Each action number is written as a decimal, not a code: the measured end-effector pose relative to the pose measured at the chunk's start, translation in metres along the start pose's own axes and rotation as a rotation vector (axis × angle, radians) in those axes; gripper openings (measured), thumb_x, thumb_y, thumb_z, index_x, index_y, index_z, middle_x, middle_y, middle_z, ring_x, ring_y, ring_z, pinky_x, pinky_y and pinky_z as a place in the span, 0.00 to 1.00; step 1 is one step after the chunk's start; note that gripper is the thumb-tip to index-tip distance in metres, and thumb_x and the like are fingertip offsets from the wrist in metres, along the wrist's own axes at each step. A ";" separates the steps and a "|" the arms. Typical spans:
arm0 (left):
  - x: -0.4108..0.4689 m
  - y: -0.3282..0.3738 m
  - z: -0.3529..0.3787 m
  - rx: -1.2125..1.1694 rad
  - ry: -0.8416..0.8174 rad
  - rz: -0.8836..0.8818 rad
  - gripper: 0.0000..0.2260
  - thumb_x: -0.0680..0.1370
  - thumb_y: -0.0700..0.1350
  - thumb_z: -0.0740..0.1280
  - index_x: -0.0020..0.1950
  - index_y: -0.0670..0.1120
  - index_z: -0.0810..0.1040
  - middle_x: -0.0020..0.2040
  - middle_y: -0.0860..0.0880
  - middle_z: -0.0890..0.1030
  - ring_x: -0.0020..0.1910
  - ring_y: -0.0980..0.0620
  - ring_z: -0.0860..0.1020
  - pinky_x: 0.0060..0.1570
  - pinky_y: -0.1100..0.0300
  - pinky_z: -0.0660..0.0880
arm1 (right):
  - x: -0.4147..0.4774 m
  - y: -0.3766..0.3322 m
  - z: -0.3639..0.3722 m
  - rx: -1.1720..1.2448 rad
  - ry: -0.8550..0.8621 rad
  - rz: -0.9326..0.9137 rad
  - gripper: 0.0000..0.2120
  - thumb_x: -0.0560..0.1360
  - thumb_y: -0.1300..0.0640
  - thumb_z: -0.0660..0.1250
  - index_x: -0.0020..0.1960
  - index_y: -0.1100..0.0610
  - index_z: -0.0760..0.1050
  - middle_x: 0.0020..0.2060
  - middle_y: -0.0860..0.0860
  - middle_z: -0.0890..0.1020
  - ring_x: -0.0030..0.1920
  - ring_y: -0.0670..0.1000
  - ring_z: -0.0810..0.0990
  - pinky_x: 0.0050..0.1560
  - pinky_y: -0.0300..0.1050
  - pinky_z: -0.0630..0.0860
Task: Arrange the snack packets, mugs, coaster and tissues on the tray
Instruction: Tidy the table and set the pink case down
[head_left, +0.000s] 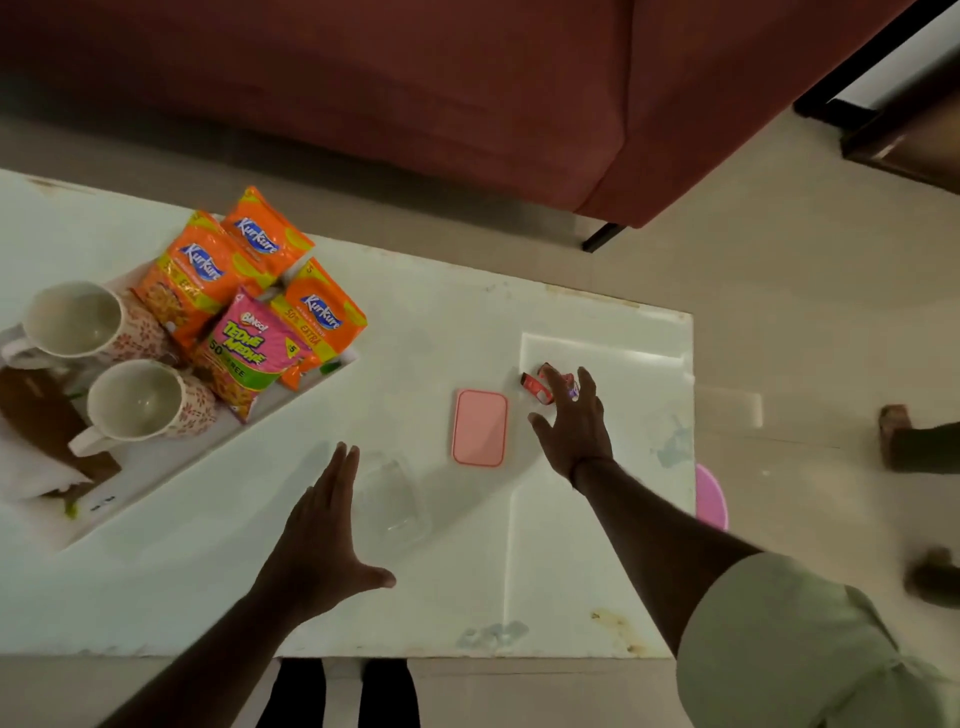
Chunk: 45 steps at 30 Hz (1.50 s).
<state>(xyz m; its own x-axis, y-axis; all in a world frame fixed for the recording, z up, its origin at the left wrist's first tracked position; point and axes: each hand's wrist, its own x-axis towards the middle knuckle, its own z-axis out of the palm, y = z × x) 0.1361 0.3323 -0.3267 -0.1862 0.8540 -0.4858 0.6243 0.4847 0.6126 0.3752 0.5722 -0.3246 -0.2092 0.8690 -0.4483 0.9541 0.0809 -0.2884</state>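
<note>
A white tray lies at the left of the white table. On it stand two floral mugs, three orange Kurkure packets and a pink Tedhe Medhe packet. A brown coaster and white tissues lie at the tray's left end. My right hand is spread open, fingertips touching small red wrapped sweets. My left hand hovers flat and open beside a clear plastic box.
A pink lid lies on the table between my hands. A dark red sofa stands beyond the table. A pink round object sits on the floor past the table's right edge. Someone's feet show at the far right.
</note>
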 end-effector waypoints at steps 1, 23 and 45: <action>-0.002 -0.004 0.003 -0.003 0.006 0.009 0.70 0.52 0.65 0.79 0.74 0.61 0.28 0.80 0.56 0.38 0.79 0.52 0.49 0.75 0.49 0.58 | 0.003 0.000 0.001 -0.031 0.001 -0.010 0.32 0.77 0.50 0.66 0.77 0.40 0.55 0.79 0.51 0.48 0.76 0.60 0.57 0.66 0.57 0.71; 0.030 -0.010 0.013 -0.175 0.128 0.139 0.55 0.55 0.57 0.81 0.75 0.55 0.55 0.72 0.59 0.64 0.69 0.64 0.62 0.65 0.62 0.66 | 0.009 -0.017 0.018 0.204 0.251 0.016 0.13 0.72 0.63 0.64 0.49 0.51 0.84 0.49 0.47 0.83 0.54 0.51 0.79 0.47 0.37 0.68; 0.056 0.001 -0.023 -0.084 -0.015 0.231 0.53 0.57 0.56 0.81 0.75 0.57 0.53 0.74 0.56 0.65 0.70 0.57 0.67 0.63 0.65 0.68 | -0.119 -0.127 0.045 0.007 0.020 -0.575 0.22 0.74 0.65 0.69 0.66 0.52 0.77 0.71 0.50 0.73 0.73 0.56 0.68 0.63 0.49 0.76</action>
<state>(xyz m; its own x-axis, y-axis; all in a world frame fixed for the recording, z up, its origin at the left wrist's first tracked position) 0.1090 0.3845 -0.3390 -0.0343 0.9413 -0.3358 0.5838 0.2916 0.7577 0.2690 0.4368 -0.2723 -0.6894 0.6958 -0.2015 0.6869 0.5397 -0.4867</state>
